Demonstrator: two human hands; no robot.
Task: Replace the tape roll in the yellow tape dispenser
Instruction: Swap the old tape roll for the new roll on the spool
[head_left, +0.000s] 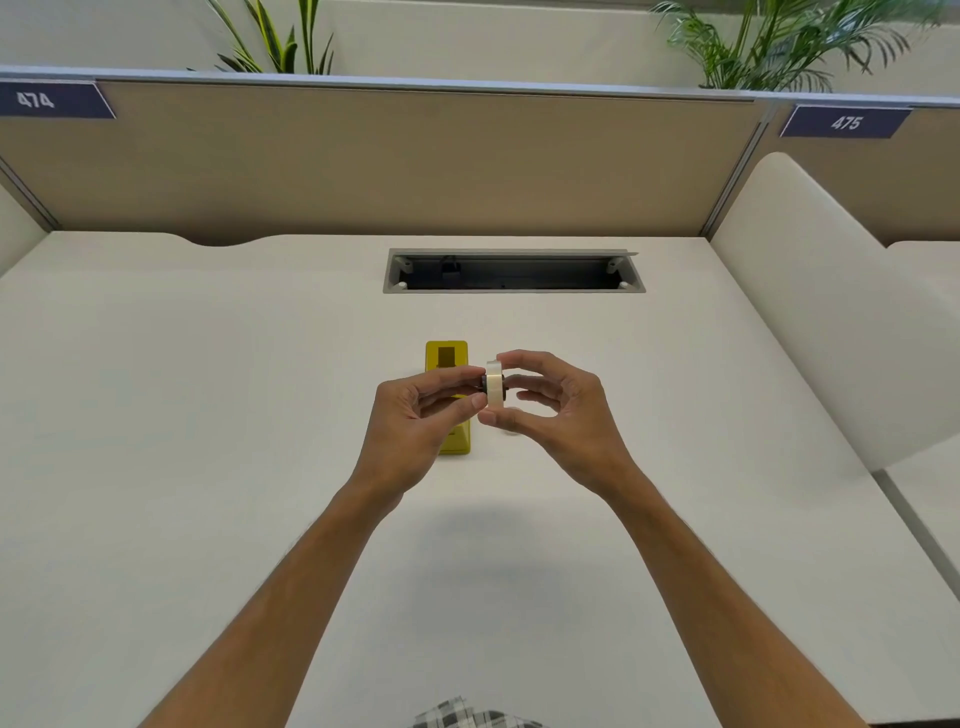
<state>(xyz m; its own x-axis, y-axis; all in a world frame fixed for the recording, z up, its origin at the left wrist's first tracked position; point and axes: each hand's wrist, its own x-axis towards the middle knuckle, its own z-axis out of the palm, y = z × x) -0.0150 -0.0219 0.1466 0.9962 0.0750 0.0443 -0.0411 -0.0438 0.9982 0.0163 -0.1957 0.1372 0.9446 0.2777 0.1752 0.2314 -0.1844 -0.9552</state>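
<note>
Currently, hands: left hand (415, 415) and right hand (558, 410) both pinch the tape roll (495, 387).
Roll: on edge, axis left-right.
Dispenser: yellow tape dispenser (448, 364) lengthwise away, on worktop (208, 415).

1. Yellow tape dispenser (447, 358): lying flat on the white desk, long axis running away from the viewer, rectangular well open on top, near end partly hidden behind the left hand.
2. Tape roll (495, 383): pale, translucent, held on edge in the air just right of the dispenser, dark hub (482, 383) poking out of its left side.
</note>
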